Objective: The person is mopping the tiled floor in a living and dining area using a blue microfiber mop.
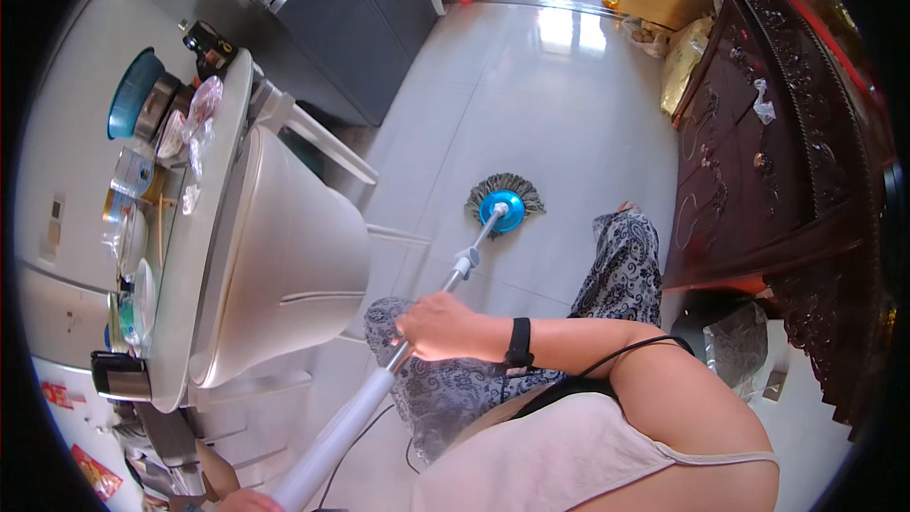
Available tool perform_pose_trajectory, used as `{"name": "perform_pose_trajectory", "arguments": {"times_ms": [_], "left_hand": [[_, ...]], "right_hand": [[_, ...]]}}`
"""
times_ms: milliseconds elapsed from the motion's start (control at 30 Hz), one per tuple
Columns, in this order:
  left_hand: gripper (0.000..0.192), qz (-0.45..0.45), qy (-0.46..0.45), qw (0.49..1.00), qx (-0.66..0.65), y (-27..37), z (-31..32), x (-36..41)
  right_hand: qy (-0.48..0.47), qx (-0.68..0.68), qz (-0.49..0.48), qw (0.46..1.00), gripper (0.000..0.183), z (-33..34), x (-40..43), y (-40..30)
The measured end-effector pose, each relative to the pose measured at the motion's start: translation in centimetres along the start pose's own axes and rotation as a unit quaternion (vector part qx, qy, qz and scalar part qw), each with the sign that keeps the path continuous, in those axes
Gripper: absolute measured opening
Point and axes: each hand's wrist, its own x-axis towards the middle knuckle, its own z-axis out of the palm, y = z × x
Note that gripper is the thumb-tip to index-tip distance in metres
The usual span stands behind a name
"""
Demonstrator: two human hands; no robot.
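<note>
A spin mop's round blue head [502, 212] with grey strands rests on the tiled floor. Its metal and white pole [341, 434] slants down towards the lower left. My right hand [435, 327], with a black strap on the wrist, is closed around the metal part of the pole, above my patterned trousers. At the bottom edge my left hand [249, 502] holds the white grip near its end; most of this hand is cut off by the frame.
A cream chair [298, 256] stands left of the pole, beside a table [213, 192] with bowls and bags. Dark grey cabinets [348, 21] are at the upper left. A carved dark wood cabinet [753, 156] lines the right side, near a golden sack [684, 67]. A thin black cable hangs near the pole.
</note>
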Motion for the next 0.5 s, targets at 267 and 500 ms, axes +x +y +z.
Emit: {"name": "perform_pose_trajectory", "arguments": {"times_ms": [267, 500], "left_hand": [[0.045, 0.085, 0.128, 0.988, 0.003, 6.9, -5.9, -3.5], [0.045, 0.041, 0.076, 0.996, -0.019, 0.0, -2.9, -3.5]], "right_hand": [[-0.007, 0.16, -0.08, 0.984, 0.011, 2.1, -0.5, -7.4], [0.026, 0.134, -0.025, 0.99, 0.004, 2.5, -0.5, -2.6]]}}
